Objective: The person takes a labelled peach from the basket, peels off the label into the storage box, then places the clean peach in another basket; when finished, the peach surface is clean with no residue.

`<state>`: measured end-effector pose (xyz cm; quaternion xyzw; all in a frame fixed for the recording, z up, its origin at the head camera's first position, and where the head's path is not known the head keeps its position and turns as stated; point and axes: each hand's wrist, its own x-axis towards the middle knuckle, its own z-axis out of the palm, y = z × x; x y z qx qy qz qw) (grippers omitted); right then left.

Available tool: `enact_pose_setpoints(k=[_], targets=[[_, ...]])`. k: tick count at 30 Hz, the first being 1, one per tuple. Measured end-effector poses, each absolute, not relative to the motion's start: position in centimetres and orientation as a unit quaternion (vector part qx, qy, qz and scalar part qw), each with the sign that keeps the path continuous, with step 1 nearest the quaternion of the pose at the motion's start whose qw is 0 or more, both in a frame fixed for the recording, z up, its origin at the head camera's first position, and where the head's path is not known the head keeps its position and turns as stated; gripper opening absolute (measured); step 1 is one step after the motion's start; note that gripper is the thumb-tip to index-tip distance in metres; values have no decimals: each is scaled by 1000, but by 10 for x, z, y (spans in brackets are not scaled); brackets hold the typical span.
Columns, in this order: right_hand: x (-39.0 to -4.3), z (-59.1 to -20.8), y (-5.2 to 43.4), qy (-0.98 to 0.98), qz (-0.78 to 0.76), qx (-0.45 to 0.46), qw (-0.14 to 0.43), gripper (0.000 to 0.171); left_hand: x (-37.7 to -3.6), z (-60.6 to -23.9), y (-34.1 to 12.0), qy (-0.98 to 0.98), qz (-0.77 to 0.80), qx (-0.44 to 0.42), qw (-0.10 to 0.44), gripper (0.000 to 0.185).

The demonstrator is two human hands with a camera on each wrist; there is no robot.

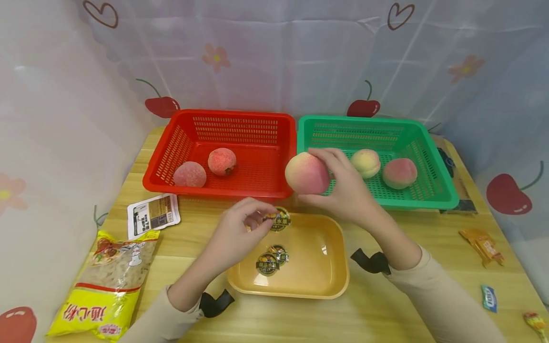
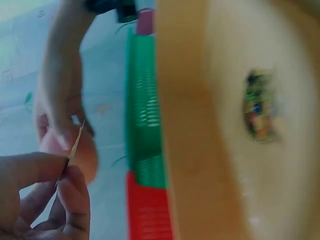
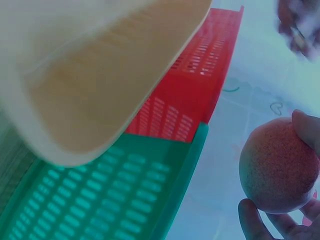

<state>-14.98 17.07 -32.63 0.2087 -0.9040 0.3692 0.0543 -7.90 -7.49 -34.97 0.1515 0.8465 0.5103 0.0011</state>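
Pink-and-yellow fuzzy peach (image 1: 305, 174) gripped between thumb and fingers of right hand (image 1: 345, 186), yellow side facing away from palm (near-round, long axis unclear). Black-and-gold round sticker (image 1: 281, 220) pinched by left hand (image 1: 241, 227), jutting past fingertips; yellow plastic tray (image 1: 315, 252) below.

From above the near side of the yellow tray (image 1: 319, 262), the head view looks forward and down, wide enough to include the red basket (image 1: 218, 190) and green basket (image 1: 429, 202) behind it. The wrist views, much nearer the tray and strongly tilted, look past it; both share the peach (image 1: 305, 174) and parts of both baskets.
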Motion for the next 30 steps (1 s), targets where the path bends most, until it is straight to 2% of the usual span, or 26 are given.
enact_pose_setpoints(k=[5, 13, 17, 21, 26, 30], targets=[[-147, -328, 182, -903, 370, 211, 55, 87, -70, -376, -71, 868, 446, 190, 102, 18], [-143, -336, 196, -902, 380, 199, 53, 87, -71, -404, -55, 890, 318, 293, 142, 13], [-142, -341, 200, -899, 387, 197, 50, 87, -71, -410, -51, 908, 231, 320, 143, 14], [-142, -346, 206, -898, 393, 190, 49, 87, -69, -411, -50, 919, 150, 345, 116, 13], [-141, -349, 217, -900, 395, 175, 51, 88, -66, -411, -48, 923, 118, 359, 75, 13], [-142, -350, 229, -902, 396, 162, 59, 88, -64, -400, -46, 926, 129, 351, 46, 21]])
